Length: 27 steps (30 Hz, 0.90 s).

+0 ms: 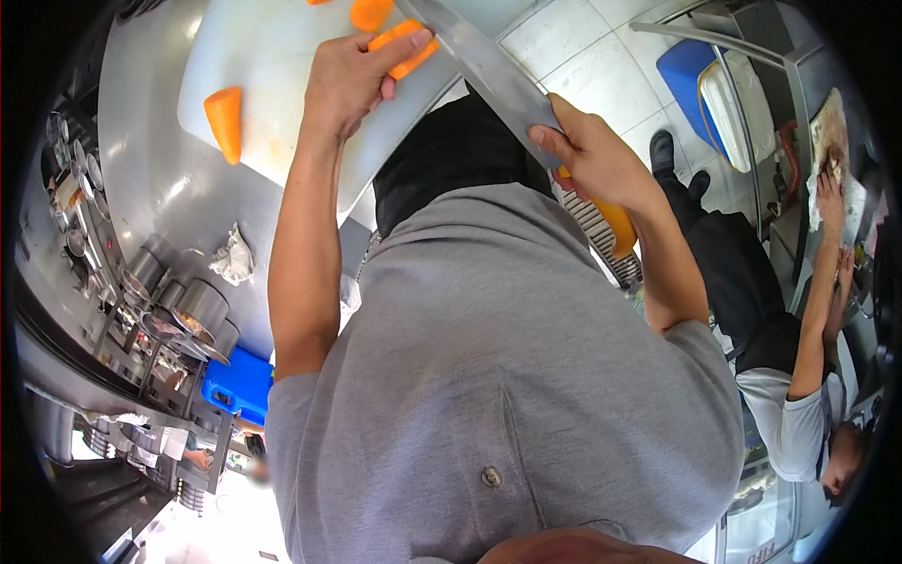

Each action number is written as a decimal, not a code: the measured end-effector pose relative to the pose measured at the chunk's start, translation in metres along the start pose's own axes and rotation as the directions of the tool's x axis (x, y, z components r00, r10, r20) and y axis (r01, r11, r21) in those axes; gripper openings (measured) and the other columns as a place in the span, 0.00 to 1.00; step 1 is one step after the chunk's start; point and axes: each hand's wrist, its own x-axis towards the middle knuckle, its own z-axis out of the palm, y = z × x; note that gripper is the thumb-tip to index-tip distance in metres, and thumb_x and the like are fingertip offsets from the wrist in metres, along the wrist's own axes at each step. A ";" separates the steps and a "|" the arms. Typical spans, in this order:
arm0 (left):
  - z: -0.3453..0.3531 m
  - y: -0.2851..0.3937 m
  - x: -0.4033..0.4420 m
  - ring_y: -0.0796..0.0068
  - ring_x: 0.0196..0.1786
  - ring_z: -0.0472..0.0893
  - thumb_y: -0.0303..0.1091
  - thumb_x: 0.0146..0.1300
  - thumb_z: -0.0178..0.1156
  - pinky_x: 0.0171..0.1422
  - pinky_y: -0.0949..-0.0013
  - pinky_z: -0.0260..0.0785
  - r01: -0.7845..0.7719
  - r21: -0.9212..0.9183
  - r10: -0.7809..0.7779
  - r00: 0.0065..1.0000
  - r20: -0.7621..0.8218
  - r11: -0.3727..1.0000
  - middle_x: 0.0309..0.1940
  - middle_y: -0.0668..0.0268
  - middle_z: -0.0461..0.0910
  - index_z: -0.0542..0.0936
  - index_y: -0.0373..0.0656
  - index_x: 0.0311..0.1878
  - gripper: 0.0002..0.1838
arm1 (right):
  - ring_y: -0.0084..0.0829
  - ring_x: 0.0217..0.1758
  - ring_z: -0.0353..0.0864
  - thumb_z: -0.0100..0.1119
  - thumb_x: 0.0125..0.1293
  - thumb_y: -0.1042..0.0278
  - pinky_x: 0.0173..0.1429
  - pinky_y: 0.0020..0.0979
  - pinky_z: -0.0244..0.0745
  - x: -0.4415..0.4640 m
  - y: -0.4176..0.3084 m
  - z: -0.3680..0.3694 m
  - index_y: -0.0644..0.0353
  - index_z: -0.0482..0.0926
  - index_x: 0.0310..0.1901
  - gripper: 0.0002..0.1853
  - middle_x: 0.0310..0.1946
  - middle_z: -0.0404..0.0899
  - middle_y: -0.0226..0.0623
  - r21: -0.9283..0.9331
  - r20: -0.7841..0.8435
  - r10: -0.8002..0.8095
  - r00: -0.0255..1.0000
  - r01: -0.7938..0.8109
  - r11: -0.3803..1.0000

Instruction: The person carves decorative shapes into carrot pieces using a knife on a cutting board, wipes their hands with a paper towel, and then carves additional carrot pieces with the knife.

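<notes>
My left hand grips a peeled orange carrot piece over the white cutting board, thumb along its side. In my right hand is a large kitchen knife with a yellow handle, my thumb pressing on the blade near the handle. The broad blade points up and left, its far part close beside the held carrot; I cannot tell whether they touch. A tapered carrot piece lies on the left of the board. Another carrot piece is at the top edge, partly cut off by the frame.
The board rests on a steel counter with a crumpled white cloth. Metal pots and a blue jug stand lower left. At right, a co-worker has hands at another board, near a blue-and-white container.
</notes>
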 end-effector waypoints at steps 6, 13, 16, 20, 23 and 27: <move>-0.005 0.003 0.005 0.88 0.12 0.63 0.51 0.57 0.76 0.18 0.79 0.52 -0.047 -0.043 0.047 0.999 -0.005 0.998 0.11 0.73 0.70 0.81 0.40 0.24 0.23 | 0.31 0.16 0.77 0.47 0.80 0.55 0.27 0.30 0.72 0.013 -0.005 -0.004 0.64 0.71 0.49 0.17 0.14 0.73 0.37 -0.048 -0.033 -0.053 0.998 0.052 0.998; -0.004 -0.004 0.006 0.88 0.12 0.63 0.51 0.57 0.76 0.18 0.79 0.52 -0.046 -0.069 0.043 0.998 -0.044 0.997 0.11 0.73 0.70 0.81 0.41 0.24 0.23 | 0.31 0.16 0.77 0.47 0.80 0.56 0.26 0.32 0.72 0.000 -0.008 -0.004 0.62 0.70 0.48 0.15 0.14 0.73 0.38 -0.062 -0.022 -0.041 0.999 0.040 0.997; -0.005 -0.004 0.005 0.88 0.12 0.63 0.51 0.57 0.76 0.18 0.79 0.52 -0.045 -0.064 0.042 0.998 -0.051 0.997 0.11 0.73 0.70 0.81 0.41 0.24 0.23 | 0.31 0.16 0.78 0.47 0.80 0.56 0.25 0.32 0.72 -0.004 0.004 -0.001 0.63 0.70 0.48 0.15 0.14 0.73 0.38 -0.097 -0.031 -0.073 0.997 0.070 0.993; -0.005 0.002 0.005 0.88 0.12 0.64 0.51 0.57 0.76 0.17 0.79 0.52 -0.034 -0.058 0.032 0.999 -0.022 0.998 0.11 0.72 0.70 0.80 0.40 0.23 0.24 | 0.30 0.16 0.77 0.47 0.80 0.57 0.24 0.32 0.71 -0.001 0.006 -0.002 0.64 0.70 0.50 0.16 0.14 0.73 0.38 -0.110 -0.054 -0.129 0.990 0.123 0.986; -0.007 -0.001 0.008 0.88 0.12 0.64 0.52 0.57 0.76 0.17 0.79 0.52 -0.035 -0.067 0.035 0.999 -0.011 0.997 0.11 0.72 0.70 0.81 0.39 0.24 0.24 | 0.30 0.16 0.76 0.47 0.81 0.57 0.24 0.32 0.71 0.002 0.003 -0.003 0.64 0.70 0.52 0.16 0.15 0.73 0.39 -0.070 -0.015 -0.081 0.997 0.079 0.994; -0.008 -0.002 0.008 0.88 0.12 0.64 0.52 0.57 0.76 0.17 0.80 0.52 -0.019 -0.077 0.019 1.000 0.001 0.997 0.11 0.72 0.70 0.81 0.39 0.24 0.24 | 0.29 0.16 0.75 0.46 0.81 0.56 0.24 0.31 0.72 0.004 0.002 0.001 0.64 0.71 0.52 0.17 0.15 0.72 0.39 0.006 0.010 -0.043 0.999 0.043 0.999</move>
